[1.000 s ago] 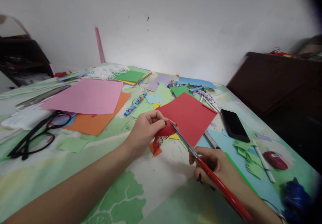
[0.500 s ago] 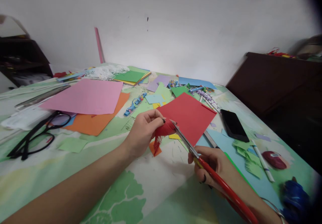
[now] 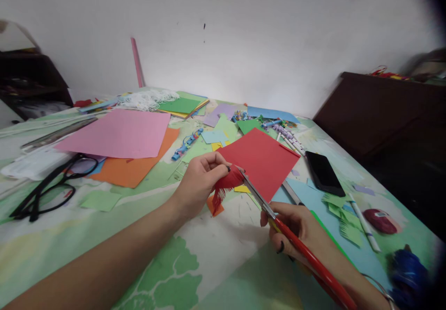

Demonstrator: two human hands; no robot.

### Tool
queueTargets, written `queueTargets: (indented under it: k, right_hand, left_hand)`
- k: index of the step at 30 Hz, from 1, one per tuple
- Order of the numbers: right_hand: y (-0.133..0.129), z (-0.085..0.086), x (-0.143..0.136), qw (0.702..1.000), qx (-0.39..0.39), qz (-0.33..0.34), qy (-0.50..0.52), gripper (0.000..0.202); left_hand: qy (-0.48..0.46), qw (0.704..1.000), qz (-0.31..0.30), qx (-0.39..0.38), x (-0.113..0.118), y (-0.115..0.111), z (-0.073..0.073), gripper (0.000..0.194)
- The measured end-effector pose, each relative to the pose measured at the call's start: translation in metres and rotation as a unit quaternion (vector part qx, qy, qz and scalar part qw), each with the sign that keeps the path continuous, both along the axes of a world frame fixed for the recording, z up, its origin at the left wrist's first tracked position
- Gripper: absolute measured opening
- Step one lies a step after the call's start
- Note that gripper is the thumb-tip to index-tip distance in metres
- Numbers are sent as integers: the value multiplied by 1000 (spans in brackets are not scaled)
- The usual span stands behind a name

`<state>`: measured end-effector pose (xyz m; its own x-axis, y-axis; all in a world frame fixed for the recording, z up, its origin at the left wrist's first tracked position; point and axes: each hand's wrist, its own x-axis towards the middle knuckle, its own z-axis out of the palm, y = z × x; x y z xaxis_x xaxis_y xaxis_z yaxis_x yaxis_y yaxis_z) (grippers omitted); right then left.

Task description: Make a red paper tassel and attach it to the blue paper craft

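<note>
My left hand (image 3: 200, 182) pinches a small piece of red paper (image 3: 230, 178) whose lower edge is cut into a fine fringe. In my right hand (image 3: 296, 226) is a pair of scissors (image 3: 259, 194) with long red handles. The tips of its blades meet the right end of the fringed paper. A large red sheet (image 3: 261, 159) lies on the table just behind the blades. Below the fringed piece rests a small orange scrap (image 3: 215, 206), and a yellow scrap (image 3: 242, 189) lies near the blades.
A pink sheet (image 3: 118, 133) overlaps an orange sheet (image 3: 135, 171) at left, beside black glasses (image 3: 55, 189). A black phone (image 3: 324, 173), green fringed scraps (image 3: 348, 224) and a blue object (image 3: 407, 273) lie at right. White string (image 3: 149, 100) is heaped at the back.
Both hands stay in almost the same place. The red paper has shifted very slightly at the scissor tips.
</note>
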<state>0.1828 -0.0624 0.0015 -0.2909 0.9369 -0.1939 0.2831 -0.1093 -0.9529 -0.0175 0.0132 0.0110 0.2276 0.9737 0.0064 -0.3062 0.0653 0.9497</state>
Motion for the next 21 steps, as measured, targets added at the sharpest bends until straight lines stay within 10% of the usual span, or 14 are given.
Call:
queueTargets:
  k: [21]
  right_hand:
    - [1,-2,-1,1000,-4,-5,4,20]
  left_hand:
    - [15,1000,4,10,0,2,-1,10]
